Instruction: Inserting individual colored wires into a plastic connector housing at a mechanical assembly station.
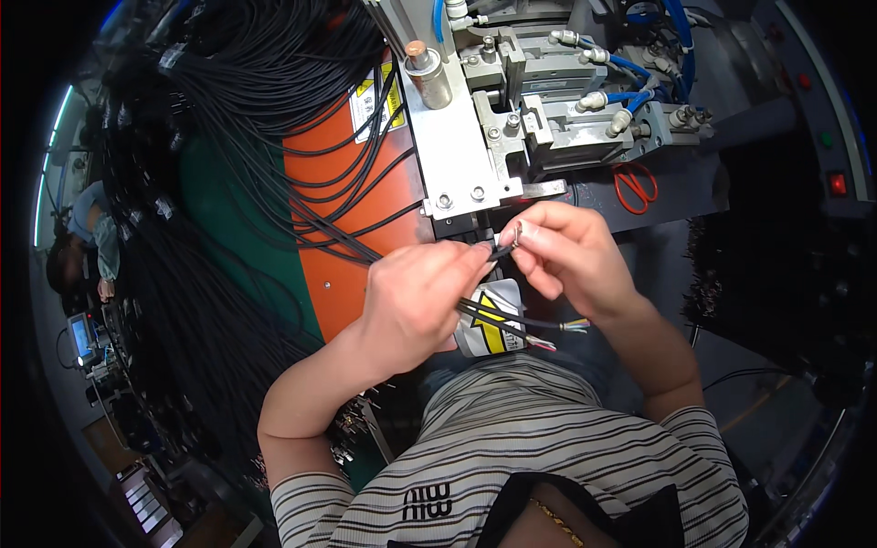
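My left hand (411,297) is closed around several black cables (498,320), just in front of the machine's metal plate. Two of their ends stick out below the hand, with thin coloured wires (574,325) bared at the tips. Between both hands runs one more cable end (504,248), its tip at my right fingers. My right hand (575,256) pinches at that tip, thumb against forefinger; a small shiny piece shows there, too small to name. Behind the cables is a white label with a yellow arrow (491,315).
A metal machine (461,137) with pneumatic cylinders and blue hoses stands ahead. Red-handled scissors (634,187) lie to its right. Large bundles of black cable (265,73) cover the orange and green surface at left. Another person (87,228) is at the far left.
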`<state>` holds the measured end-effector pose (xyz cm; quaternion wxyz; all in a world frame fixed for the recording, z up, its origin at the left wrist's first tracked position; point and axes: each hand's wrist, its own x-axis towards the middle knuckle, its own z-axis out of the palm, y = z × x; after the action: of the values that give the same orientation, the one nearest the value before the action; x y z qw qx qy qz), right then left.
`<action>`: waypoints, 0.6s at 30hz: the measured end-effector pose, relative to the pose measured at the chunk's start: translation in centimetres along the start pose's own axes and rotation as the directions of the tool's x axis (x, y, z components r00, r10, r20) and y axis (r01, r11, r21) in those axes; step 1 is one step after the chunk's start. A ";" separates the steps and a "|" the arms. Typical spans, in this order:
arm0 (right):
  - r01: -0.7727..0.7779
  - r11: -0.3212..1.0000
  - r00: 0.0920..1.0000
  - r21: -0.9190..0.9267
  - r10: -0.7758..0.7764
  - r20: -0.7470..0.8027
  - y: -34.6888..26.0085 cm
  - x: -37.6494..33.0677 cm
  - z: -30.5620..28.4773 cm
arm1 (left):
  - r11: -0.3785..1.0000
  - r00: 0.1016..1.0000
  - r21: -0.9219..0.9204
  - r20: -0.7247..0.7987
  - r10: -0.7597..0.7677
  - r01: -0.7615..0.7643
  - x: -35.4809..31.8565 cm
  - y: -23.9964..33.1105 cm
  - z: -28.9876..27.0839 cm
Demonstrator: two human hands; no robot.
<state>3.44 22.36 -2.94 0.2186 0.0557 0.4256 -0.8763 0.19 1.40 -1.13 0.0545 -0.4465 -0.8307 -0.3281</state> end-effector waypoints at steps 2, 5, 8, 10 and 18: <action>-0.063 0.991 0.996 0.119 0.055 0.072 0.5 0.5 -1.0 | 0.990 0.996 0.105 -0.013 0.091 -0.089 0.0 0.3 0.0; -0.044 0.998 0.996 0.044 0.041 0.081 0.7 0.8 -0.8 | 0.974 0.993 0.195 0.000 0.119 -0.117 0.5 0.8 0.0; 0.177 0.959 0.982 -0.220 -0.187 -0.026 1.6 -0.3 1.3 | 1.000 1.000 0.024 0.018 -0.015 0.015 0.7 0.9 0.1; 0.236 0.934 0.967 -0.267 -0.254 -0.034 2.5 -0.7 1.5 | 0.984 0.991 -0.131 -0.046 -0.125 0.118 1.2 1.2 0.3; 0.561 0.354 0.719 -0.749 -0.656 0.229 2.6 -0.7 1.1 | 0.988 0.991 -0.097 -0.055 -0.126 0.120 1.1 1.0 0.4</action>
<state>5.25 20.34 -3.94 -0.1449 -0.1578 0.7599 -0.6137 0.42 2.81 -0.49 0.0383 -0.3862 -0.8384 -0.3827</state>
